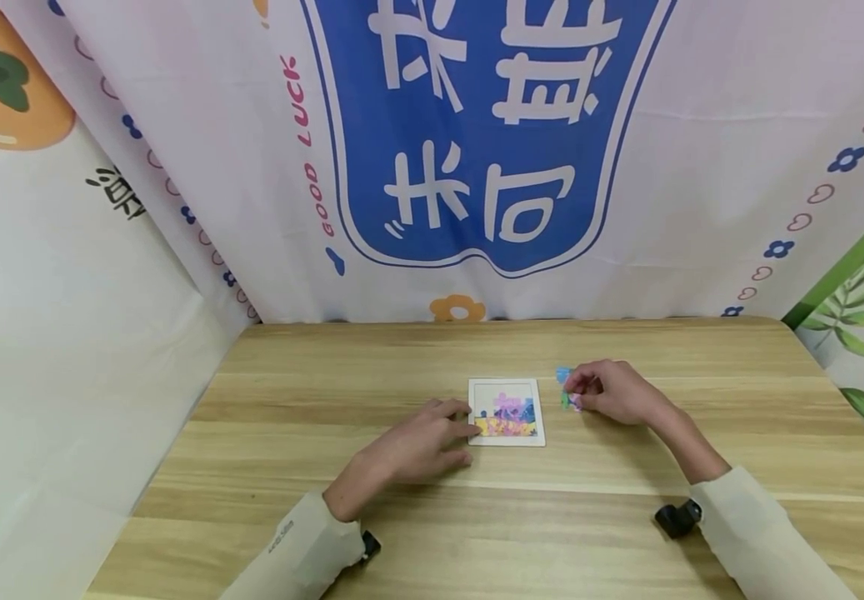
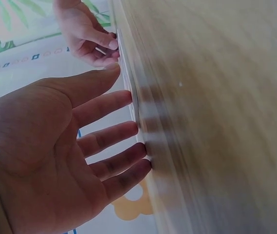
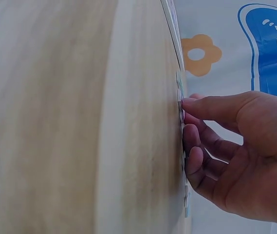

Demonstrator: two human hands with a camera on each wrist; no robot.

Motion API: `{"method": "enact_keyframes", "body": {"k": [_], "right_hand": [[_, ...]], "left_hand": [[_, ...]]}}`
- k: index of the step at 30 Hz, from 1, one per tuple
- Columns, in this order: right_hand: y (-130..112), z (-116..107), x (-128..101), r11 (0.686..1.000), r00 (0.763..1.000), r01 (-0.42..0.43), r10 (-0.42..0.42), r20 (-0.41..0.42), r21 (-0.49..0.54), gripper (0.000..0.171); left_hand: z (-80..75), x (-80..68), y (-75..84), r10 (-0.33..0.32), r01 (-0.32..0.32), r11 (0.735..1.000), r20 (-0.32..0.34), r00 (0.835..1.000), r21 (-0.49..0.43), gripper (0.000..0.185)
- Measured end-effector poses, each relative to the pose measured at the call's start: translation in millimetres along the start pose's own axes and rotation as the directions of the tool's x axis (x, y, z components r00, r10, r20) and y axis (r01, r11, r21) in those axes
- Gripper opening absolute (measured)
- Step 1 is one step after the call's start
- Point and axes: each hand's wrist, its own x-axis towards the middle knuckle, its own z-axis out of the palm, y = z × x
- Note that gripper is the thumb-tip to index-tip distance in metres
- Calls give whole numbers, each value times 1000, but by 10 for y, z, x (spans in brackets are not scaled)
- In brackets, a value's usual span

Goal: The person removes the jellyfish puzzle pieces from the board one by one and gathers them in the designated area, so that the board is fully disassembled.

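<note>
On the wooden table (image 1: 289, 400), the left hand (image 1: 420, 446) lies flat with fingers spread and straight, fingertips touching the left edge of the white puzzle tray (image 1: 506, 412). The tray is partly filled along its lower rows. Just right of it, the right hand (image 1: 611, 392) curls its fingers onto loose puzzle pieces (image 1: 565, 377), pinching among them.
</note>
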Motion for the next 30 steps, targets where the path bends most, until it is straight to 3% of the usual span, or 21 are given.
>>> {"method": "enact_keyframes", "body": {"k": [16,30], "right_hand": [[-15,20,11,1000,1000,-9,9,-3,-10,11],[-289,88,113,998,997,69,-69,-14,5,18]], "left_hand": [[-13,4,8,-1,1,1000,13,1000,13,48],[-45,-2,-11,21,-21,1000,28,999,6,43]]}}
